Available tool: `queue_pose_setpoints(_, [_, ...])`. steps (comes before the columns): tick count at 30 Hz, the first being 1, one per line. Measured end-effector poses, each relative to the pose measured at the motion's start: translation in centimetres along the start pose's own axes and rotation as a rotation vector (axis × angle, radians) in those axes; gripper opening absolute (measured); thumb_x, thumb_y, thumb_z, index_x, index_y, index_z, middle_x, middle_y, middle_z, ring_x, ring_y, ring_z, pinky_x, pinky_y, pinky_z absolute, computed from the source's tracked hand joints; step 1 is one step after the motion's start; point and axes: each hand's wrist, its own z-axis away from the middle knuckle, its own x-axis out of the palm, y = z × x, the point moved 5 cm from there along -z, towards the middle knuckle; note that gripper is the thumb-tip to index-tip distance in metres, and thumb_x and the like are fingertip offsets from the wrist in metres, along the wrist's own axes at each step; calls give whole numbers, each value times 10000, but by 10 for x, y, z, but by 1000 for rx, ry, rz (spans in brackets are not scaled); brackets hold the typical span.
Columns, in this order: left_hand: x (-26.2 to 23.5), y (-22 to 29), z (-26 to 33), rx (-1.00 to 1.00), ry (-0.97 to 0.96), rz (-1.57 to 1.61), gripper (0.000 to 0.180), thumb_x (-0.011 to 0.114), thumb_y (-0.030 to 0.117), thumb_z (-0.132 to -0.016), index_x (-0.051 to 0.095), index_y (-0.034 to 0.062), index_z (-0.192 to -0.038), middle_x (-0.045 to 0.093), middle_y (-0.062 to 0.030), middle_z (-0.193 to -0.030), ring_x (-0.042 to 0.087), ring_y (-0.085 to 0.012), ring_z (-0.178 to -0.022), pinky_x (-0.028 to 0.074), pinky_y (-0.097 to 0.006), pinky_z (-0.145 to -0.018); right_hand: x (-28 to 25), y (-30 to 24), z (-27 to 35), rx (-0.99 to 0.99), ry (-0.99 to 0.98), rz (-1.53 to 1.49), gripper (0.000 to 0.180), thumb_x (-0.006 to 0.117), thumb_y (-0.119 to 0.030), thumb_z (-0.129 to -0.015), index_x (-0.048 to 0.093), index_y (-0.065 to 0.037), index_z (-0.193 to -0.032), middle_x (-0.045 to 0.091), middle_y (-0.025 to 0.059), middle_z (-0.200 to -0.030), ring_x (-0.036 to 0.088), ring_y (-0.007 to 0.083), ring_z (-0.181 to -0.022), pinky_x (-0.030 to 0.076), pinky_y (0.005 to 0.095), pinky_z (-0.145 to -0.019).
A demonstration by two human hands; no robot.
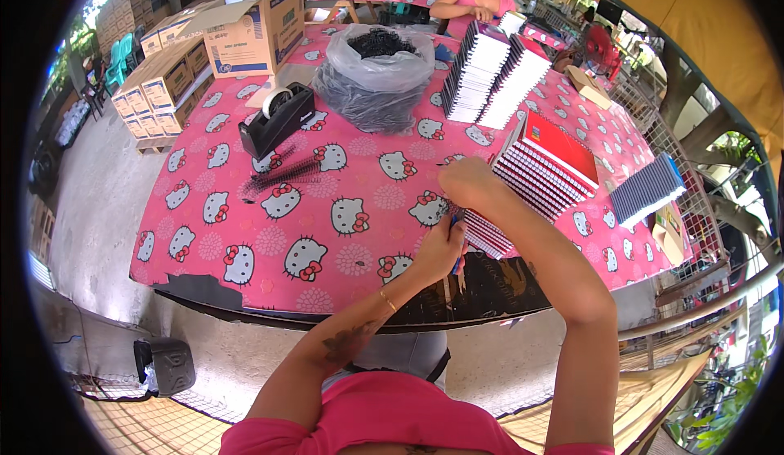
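Note:
Red spiral notebooks [558, 149] lie in a tall leaning stack by the table's near right side, their white-edged bindings facing me. Against the lower left of that stack, my left hand [443, 247] is closed around a blue-handled tool [457, 264]; its working end is hidden, so its exact kind is unclear. Just above, my right hand [469, 180] is bent inward at the stack's left edge with its fingers curled. What they grip is hidden behind the hand. Loose black binding coils [286, 174] rest on the table to the left.
A clear plastic bag [371, 87] of black coils stands near a black tape dispenser [278, 120]. Cartons [253, 34] are at the far left. White-paged notebook stacks [482, 75] rise at the back; a grey-edged stack [648, 189] sits right. Another person [474, 2] sits across.

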Motion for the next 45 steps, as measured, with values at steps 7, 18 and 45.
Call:
queue_pose_setpoints(7, [1,-11,5,-9,55,141,329,407,303,-1023,467,-3,-1129,568,-86,-769,601,-168,-558,510,-302,-459,-3,-8,-2,9,-73,-14,192,724,-216,-774,721,-36,-842,706,158,-833,697,315,-820,544,441,-692])
queue_pose_setpoints(18, [5,-24,11,-24,10,165,305,411,296,-1025,466,2,-1085,544,-81,-752,568,-156,-547,495,-313,-460,6,-11,-4,37,-115,3,127,631,-144,-812,729,-103,-881,726,69,-904,705,237,-852,517,418,-680])
queue_pose_setpoints(45, [6,-30,9,-73,-7,155,343,433,287,-1017,459,-26,-1154,604,-114,-817,654,-214,-641,546,-336,-508,15,-11,-9,27,-48,-83,263,564,-104,-824,641,-27,-1063,711,149,-845,701,316,-786,536,439,-658])
